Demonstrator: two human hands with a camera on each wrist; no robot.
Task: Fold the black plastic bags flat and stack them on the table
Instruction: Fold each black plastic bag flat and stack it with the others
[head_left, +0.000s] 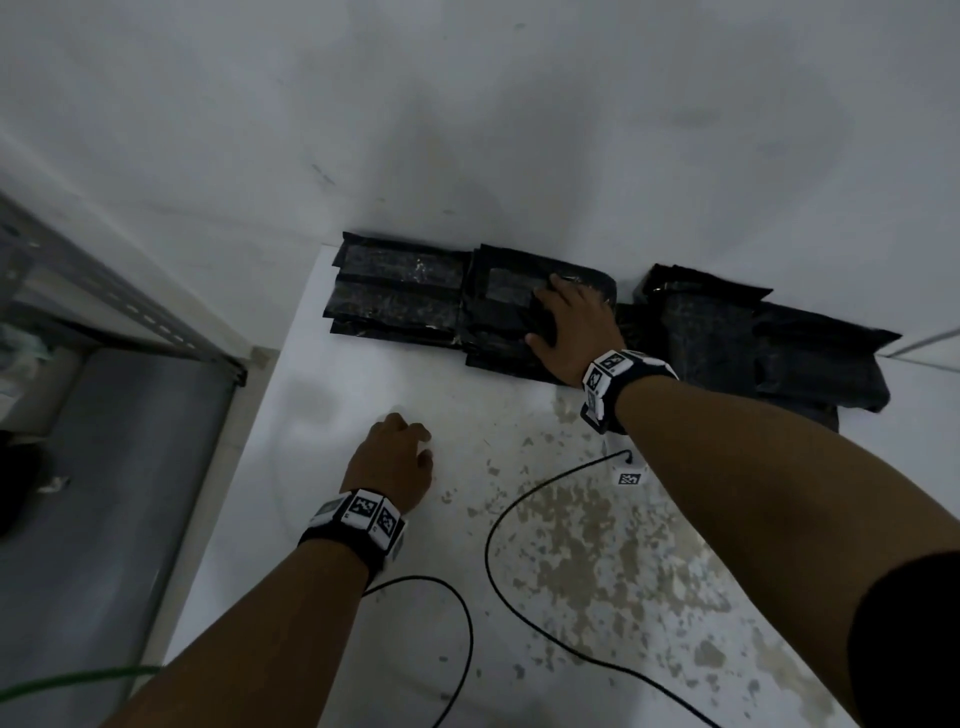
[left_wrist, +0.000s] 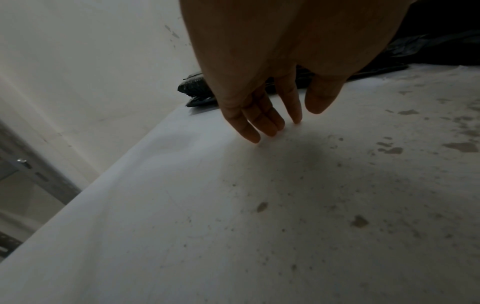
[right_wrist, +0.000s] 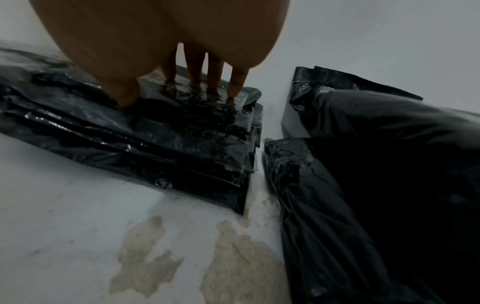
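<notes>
Folded black plastic bags lie along the back of the white table. One stack sits at the far left by the wall, and a second stack lies beside it. My right hand presses flat on the second stack with straight fingers. A looser heap of black bags lies to the right. My left hand rests on the bare table in front of the stacks, fingertips touching the surface, holding nothing.
Two black cables run from the wrist bands across the stained table top. A grey metal shelf frame stands left of the table, with floor below. A white wall backs the table.
</notes>
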